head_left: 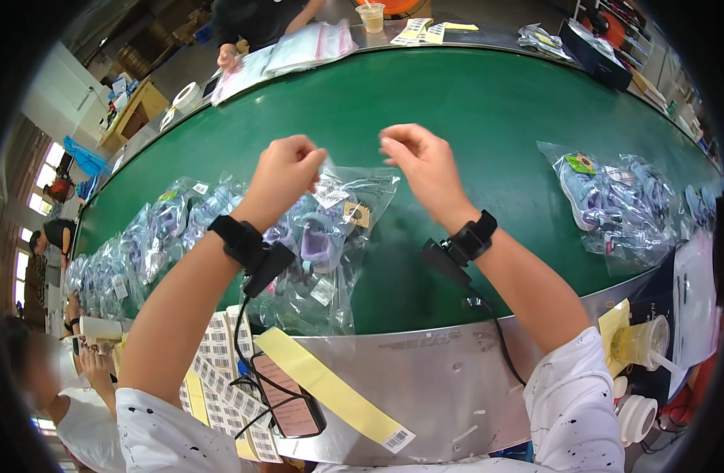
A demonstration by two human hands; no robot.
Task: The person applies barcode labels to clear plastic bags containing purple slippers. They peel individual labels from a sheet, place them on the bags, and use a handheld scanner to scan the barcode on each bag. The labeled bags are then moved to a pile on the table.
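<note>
A clear plastic bag (pixel 342 264) with light blue and purple shoes in it lies on the green belt in front of me. My left hand (pixel 287 173) is closed, thumb against curled fingers, over the bag's upper left edge. Whether it grips the film I cannot make out. To the right, my right hand (pixel 421 158) hovers just beyond the bag's upper right corner, fingers bent in toward the thumb. Its fingertips are slightly blurred, and anything between them is too small to name. A white label (pixel 329 193) and a tan tag (pixel 356 214) show on the bag.
Several more bagged shoes (pixel 153 229) line the belt (pixel 456 102) at left; another shoe bag (pixel 614 197) lies right. On the metal ledge (pixel 456 378) are barcode label sheets (pixel 216 355), a yellow strip (pixel 330 386), a phone (pixel 299 414) and a drink cup (pixel 642 343). Co-workers sit left and opposite.
</note>
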